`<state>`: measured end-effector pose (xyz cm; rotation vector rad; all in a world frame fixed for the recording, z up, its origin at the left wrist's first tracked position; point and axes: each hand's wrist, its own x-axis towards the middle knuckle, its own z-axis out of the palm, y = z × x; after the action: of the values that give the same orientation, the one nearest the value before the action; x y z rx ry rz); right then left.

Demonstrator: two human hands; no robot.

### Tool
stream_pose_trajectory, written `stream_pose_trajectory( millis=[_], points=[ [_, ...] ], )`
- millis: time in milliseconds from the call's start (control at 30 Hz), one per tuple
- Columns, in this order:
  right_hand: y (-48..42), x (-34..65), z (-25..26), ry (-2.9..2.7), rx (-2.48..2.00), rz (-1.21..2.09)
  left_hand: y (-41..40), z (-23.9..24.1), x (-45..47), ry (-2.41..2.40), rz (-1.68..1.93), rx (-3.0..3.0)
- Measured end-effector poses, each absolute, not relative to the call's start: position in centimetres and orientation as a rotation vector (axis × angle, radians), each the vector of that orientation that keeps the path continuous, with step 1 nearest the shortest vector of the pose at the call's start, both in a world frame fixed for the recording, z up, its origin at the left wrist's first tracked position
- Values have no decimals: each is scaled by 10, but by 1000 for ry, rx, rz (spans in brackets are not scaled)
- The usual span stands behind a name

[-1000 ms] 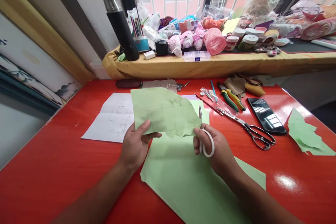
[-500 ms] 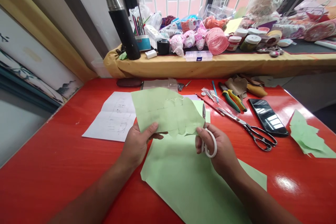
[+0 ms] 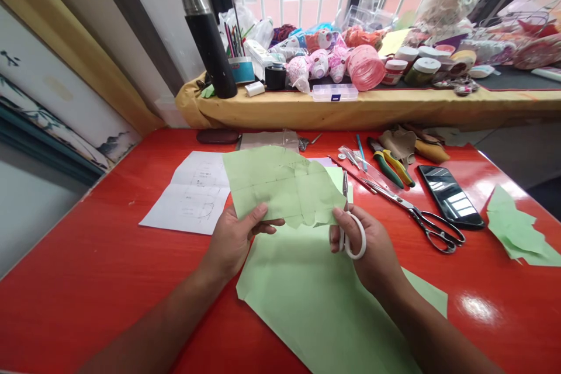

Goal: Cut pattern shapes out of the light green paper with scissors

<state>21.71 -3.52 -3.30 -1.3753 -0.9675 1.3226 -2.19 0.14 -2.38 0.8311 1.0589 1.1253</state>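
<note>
A cut piece of light green paper (image 3: 280,181) with drawn lines is held up over the red table (image 3: 109,286). My left hand (image 3: 234,236) pinches its lower left edge, thumb on top and fingers beneath. My right hand (image 3: 366,239) has white-handled scissors (image 3: 357,239) in it, blades pointing away from me. The right thumb also presses on the paper's lower right corner. Below both hands lies a larger green sheet (image 3: 315,298). To the left, a folded white sheet (image 3: 184,193) with pencil drawings is partly covered by the green piece.
Large black-handled scissors (image 3: 416,213), a phone (image 3: 451,196), pliers (image 3: 390,163) and green paper scraps (image 3: 521,228) lie on the right. A black thermos (image 3: 210,47) stands on the crowded window sill (image 3: 272,111) with jars and craft items.
The view has shifted slightly, moving most things a little to the right. The green piece tilts a bit differently. Both hands keep their grips.
</note>
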Motion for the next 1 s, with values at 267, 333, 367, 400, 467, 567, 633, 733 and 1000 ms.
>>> stream_pose_trajectory(
  millis=[267,333,367,400,467,567,633,733,1000],
  points=[
    [-30,223,-34,-841,-1319,1326,6,-21,-28,1035,1019,875],
    [-29,226,-32,-866,-1320,1292,9,-20,-33,1022,991,896],
    [-29,227,-31,-885,-1325,1273,10,-20,-36,1016,989,910],
    [-29,228,-29,-904,-1331,1254,11,-20,-39,1012,991,930],
    [-29,229,-27,-933,-1344,1228,12,-20,-42,1017,978,976],
    [-29,229,-24,-948,-1355,1213,12,-17,-42,1060,892,1069],
    [-28,229,-23,-946,-1359,1198,11,-15,-40,1085,815,1159],
    [-28,230,-23,-938,-1365,1178,8,-12,-37,1090,736,1223],
    [-28,229,-27,-864,-1284,1247,1,-18,-33,1019,610,1174]
  ],
)
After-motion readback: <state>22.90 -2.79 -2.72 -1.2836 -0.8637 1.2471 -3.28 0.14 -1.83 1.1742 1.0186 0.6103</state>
